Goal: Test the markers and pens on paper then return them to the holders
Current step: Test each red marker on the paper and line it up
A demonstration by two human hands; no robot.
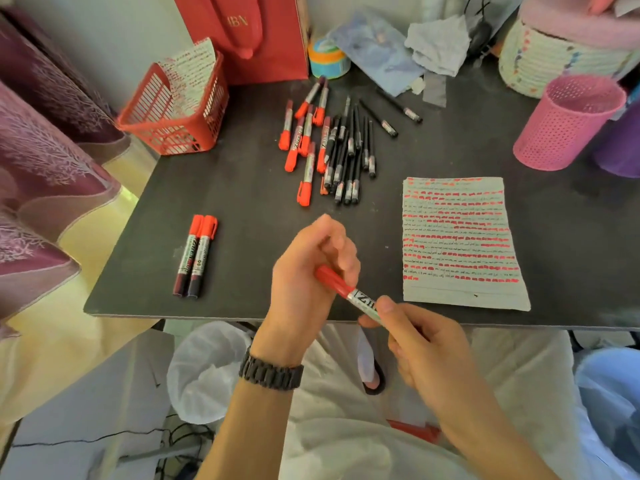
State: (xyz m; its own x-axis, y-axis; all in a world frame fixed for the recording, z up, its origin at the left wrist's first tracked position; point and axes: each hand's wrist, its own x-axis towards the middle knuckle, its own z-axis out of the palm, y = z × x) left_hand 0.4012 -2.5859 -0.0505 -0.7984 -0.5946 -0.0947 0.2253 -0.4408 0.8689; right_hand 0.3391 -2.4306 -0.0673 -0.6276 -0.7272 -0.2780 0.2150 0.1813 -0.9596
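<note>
Both hands hold one red marker (349, 292) over the table's near edge. My left hand (311, 268) is closed around its red cap end, and my right hand (415, 337) pinches its labelled barrel. A sheet of paper (460, 292) covered with red and black test marks lies to the right. A pile of red markers (304, 143) and black pens (349, 157) lies at the table's middle. Two red markers (195, 254) lie side by side at the left. A red basket (173, 109) stands at the back left, a pink perforated cup (564, 123) at the back right.
The dark table (242, 209) carries a red gift bag (249, 32), a tape roll (327, 58), crumpled cloth (440, 43) and a woven basket (554, 57) along the back. A purple cup (620, 150) stands at the right edge. A white-lined bin (204, 368) sits below the table.
</note>
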